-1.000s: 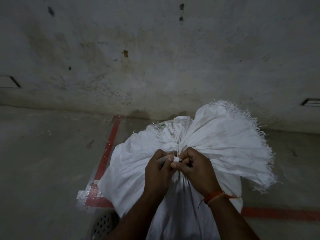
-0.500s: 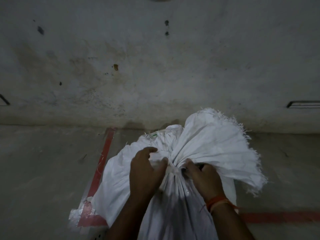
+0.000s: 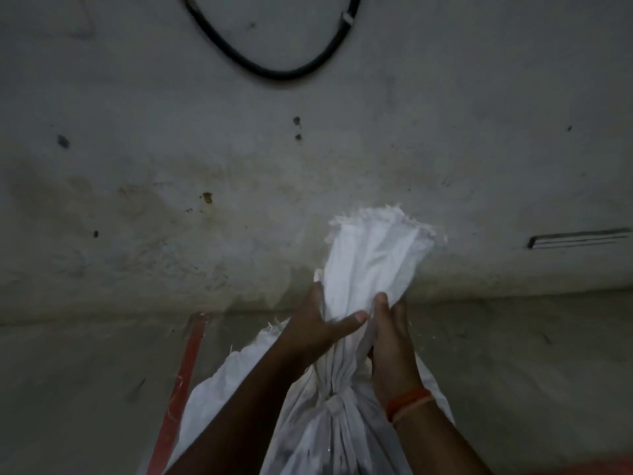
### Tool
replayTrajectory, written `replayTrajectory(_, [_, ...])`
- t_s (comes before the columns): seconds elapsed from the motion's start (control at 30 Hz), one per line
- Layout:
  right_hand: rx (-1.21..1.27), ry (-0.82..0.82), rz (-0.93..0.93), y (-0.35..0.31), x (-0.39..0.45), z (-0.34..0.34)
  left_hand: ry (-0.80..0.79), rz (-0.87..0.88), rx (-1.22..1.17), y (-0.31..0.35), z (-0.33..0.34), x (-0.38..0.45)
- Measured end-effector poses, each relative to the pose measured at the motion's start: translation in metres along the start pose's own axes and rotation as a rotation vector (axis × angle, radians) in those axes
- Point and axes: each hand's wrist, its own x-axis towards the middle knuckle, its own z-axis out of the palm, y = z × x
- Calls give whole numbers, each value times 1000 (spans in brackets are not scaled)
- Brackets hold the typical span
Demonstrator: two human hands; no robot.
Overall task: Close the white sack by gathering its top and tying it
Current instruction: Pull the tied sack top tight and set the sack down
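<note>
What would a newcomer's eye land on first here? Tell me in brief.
First, the white sack at bottom centre, its gathered top bunched into a frayed plume, with a tie already cinched round the neck below the hands. The left hand and right hand both grip the bunched cloth. Next, a black cable loops on the stained wall above, and a red floor line runs at left.

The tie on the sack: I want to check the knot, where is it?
In the head view the tie cinches the white sack low at centre, just below both hands, left and right, beside the right wrist's orange thread.
</note>
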Motion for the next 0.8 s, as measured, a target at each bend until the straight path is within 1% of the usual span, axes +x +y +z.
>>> replayTrajectory(0.03, [-40,-15,-6,-10,3,8,34,22,-53,8,-3,-2])
replayTrajectory(0.13, [-120,-71,50,-38,4,33,98,80,-260,31,-11,-17])
replayTrajectory(0.23, [-200,-154,35,-67,-9,49,125,62,-370,52,-17,-35])
replayTrajectory(0.33, [-219,-191,-25,-87,-20,50,123,38,-416,68,-21,-47])
replayTrajectory(0.4, [-208,-203,-47,-96,-29,48,132,40,-406,78,-19,-56])
replayTrajectory(0.47, [-192,-183,-73,-99,-39,46,188,47,-396,85,-16,-64])
replayTrajectory(0.57, [-211,-119,-118,-97,-50,44,331,60,-332,91,-12,-74])
replayTrajectory(0.67, [-236,-72,-164,-97,-54,42,456,129,-162,96,-11,-80])
replayTrajectory(0.73, [-262,-24,-188,-101,-56,41,490,185,-84,99,-11,-85])
replayTrajectory(0.8, [-264,-4,-190,-104,-57,42,468,239,-21,100,-12,-89])
